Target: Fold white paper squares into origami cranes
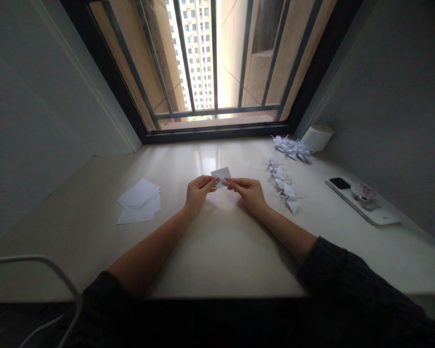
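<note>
A small folded sheet of white paper (222,172) is held up over the middle of the sill, its upper part standing above my fingertips. My left hand (199,191) pinches its left side between thumb and fingers. On the other side my right hand (249,190) grips it the same way, with both sets of fingertips close together. Fine creases in the paper are too small to make out. Folded paper cranes (283,182) lie in a row to the right of my right hand. Loose sheets of white paper (139,199) overlap in a pile left of my left hand.
More paper cranes (293,148) cluster at the back right beside a white roll (316,138). A white tray-like board (382,216) carries a dark object (340,183) and small items. A barred window closes off the back; a white cable (63,275) curves across the lower left.
</note>
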### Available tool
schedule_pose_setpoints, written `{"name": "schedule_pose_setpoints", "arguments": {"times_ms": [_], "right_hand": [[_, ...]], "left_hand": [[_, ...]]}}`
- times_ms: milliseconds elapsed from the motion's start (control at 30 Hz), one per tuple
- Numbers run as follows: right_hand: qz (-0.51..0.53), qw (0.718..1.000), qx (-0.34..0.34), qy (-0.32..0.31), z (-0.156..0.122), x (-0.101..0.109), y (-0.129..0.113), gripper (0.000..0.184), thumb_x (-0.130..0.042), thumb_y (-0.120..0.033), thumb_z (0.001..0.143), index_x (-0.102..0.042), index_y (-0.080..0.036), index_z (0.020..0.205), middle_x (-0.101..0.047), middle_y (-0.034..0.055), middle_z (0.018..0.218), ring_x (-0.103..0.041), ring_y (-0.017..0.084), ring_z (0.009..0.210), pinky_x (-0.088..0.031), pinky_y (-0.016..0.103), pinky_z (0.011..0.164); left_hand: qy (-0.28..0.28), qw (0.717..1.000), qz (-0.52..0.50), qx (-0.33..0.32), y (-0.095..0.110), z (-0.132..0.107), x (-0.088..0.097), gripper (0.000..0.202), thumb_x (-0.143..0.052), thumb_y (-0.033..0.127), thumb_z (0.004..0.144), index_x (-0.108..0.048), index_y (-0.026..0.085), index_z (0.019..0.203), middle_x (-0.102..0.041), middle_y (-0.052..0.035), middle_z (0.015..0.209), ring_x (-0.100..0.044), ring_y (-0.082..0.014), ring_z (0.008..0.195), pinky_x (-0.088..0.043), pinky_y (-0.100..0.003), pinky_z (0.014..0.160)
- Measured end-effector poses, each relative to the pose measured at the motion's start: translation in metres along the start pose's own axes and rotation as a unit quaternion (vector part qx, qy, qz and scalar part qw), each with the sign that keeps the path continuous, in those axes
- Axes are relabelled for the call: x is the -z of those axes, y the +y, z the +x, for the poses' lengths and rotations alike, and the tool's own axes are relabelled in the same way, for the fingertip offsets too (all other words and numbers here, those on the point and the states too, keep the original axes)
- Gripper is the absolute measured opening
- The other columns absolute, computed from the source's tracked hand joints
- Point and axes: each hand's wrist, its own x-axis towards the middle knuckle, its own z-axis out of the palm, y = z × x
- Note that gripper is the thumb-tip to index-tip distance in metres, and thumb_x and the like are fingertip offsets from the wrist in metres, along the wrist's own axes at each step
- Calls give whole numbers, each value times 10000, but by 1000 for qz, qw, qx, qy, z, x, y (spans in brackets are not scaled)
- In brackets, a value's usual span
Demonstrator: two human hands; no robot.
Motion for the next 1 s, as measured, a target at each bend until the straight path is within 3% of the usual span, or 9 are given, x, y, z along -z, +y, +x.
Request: {"name": "schedule_pose_setpoints", "arguments": {"times_ms": [333, 1000], "right_hand": [[22, 1000, -10, 17, 2, 1, 3, 284, -770, -386, 577, -746, -206, 796, -720, 47, 705, -631, 169, 662, -491, 322, 678], [64, 997, -52, 7, 7, 1, 12, 308, -762, -358, 581, -741, -205, 849, -714, 52, 700, -618, 160, 670, -420, 280, 609]], "left_hand": [[-30, 999, -6, 9, -1, 1, 0, 317, -749, 387, 619, -603, 164, 791, -693, -34, 825, -638, -156, 795, -506, -310, 734], [6, 1000, 6, 4, -3, 2, 1, 255, -749, 376, 617, -650, 161, 710, -654, -7, 716, -566, -106, 671, -451, -263, 690]]}}
